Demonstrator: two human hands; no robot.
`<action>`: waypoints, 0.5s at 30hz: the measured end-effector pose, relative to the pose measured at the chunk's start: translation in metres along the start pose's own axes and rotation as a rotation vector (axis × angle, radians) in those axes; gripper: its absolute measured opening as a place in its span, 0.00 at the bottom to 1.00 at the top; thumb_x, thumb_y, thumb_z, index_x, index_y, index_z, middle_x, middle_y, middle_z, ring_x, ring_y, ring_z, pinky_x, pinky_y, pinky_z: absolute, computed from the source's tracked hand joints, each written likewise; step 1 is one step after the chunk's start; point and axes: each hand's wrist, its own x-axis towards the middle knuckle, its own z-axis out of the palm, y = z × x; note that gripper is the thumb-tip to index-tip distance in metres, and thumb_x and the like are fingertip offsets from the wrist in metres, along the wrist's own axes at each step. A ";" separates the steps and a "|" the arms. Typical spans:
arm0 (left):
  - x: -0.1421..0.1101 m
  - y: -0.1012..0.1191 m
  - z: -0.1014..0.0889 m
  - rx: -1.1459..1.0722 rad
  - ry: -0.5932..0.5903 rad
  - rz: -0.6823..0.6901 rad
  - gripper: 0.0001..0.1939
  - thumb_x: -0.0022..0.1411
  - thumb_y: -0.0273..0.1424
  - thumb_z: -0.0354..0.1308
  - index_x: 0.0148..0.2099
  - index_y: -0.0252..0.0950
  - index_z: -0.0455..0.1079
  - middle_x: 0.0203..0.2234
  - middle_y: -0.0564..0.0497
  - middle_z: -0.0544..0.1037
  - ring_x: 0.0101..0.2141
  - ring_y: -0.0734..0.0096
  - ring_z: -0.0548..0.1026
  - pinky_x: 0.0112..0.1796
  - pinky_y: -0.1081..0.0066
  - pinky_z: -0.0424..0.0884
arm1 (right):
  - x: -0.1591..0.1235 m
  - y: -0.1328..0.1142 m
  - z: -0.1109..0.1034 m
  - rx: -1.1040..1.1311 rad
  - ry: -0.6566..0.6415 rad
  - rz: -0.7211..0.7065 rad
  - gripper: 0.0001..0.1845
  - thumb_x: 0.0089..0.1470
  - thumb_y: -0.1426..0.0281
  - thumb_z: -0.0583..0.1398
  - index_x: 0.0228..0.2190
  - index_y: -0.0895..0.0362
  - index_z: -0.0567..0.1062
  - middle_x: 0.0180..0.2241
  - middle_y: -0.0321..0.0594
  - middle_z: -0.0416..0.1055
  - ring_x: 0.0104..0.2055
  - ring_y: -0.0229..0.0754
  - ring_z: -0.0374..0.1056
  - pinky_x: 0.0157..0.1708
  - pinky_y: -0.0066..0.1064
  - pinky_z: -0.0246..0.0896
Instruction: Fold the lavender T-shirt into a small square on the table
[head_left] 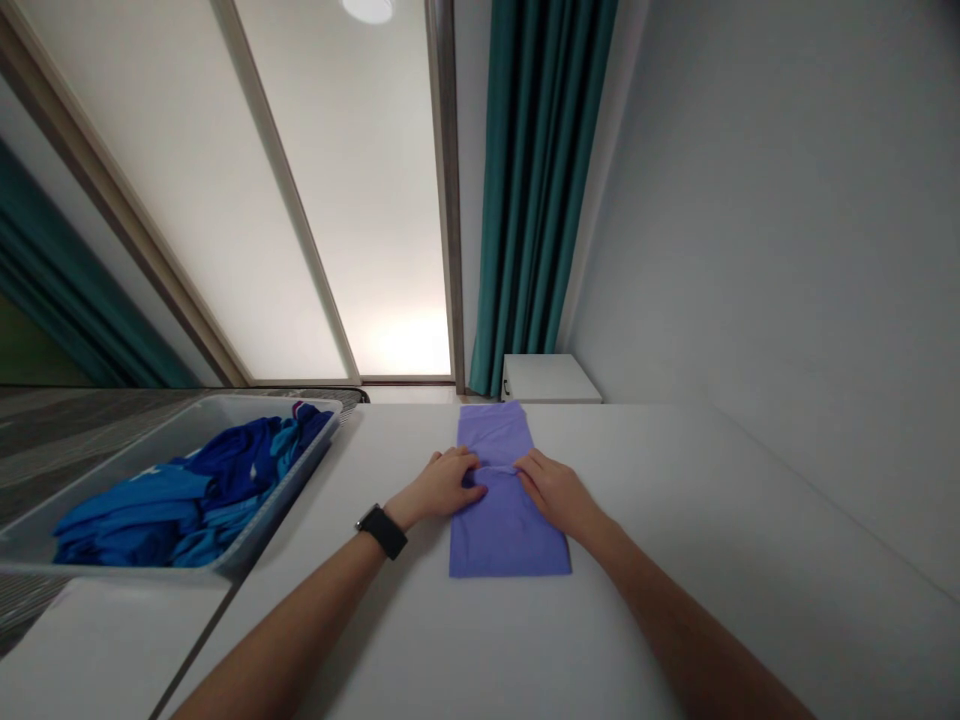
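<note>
A purple garment (510, 540), folded into a long flat strip, lies on the white table in the middle of the head view. Across its middle runs a raised crease or folded edge. My left hand (444, 482), with a dark watch on the wrist, has its thumb and fingers closed on the left end of that edge. At the right end, the fingers of my right hand (556, 490) pinch the same edge. The far part of the strip reaches the table's back edge. The exact kind of garment cannot be made out.
To the left stands a pale plastic bin (247, 402) holding several crumpled blue garments (225, 470). A seam runs between two white table tops (315, 640). Beyond the table are a small white cabinet (551, 378) and a teal curtain (540, 200). A wall (787, 250) borders the right side.
</note>
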 end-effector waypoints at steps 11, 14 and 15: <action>-0.012 -0.011 0.009 -0.357 0.076 -0.072 0.12 0.58 0.32 0.55 0.45 0.38 0.66 0.30 0.53 0.74 0.29 0.67 0.71 0.32 0.70 0.63 | 0.002 0.004 0.013 0.202 -0.059 0.170 0.10 0.64 0.74 0.51 0.43 0.54 0.71 0.43 0.42 0.72 0.46 0.41 0.70 0.48 0.31 0.62; -0.017 -0.014 0.017 -0.444 0.149 -0.145 0.14 0.59 0.33 0.53 0.47 0.37 0.66 0.26 0.56 0.70 0.27 0.69 0.69 0.31 0.71 0.62 | 0.004 0.006 0.015 0.240 -0.051 0.184 0.10 0.64 0.74 0.51 0.42 0.55 0.71 0.43 0.42 0.73 0.46 0.41 0.70 0.49 0.31 0.62; -0.018 -0.013 0.020 -0.461 0.177 -0.169 0.13 0.59 0.33 0.53 0.47 0.37 0.66 0.25 0.57 0.68 0.27 0.70 0.68 0.31 0.71 0.62 | 0.004 0.006 0.016 0.242 -0.052 0.191 0.10 0.64 0.74 0.51 0.43 0.55 0.71 0.43 0.42 0.73 0.46 0.41 0.70 0.49 0.31 0.61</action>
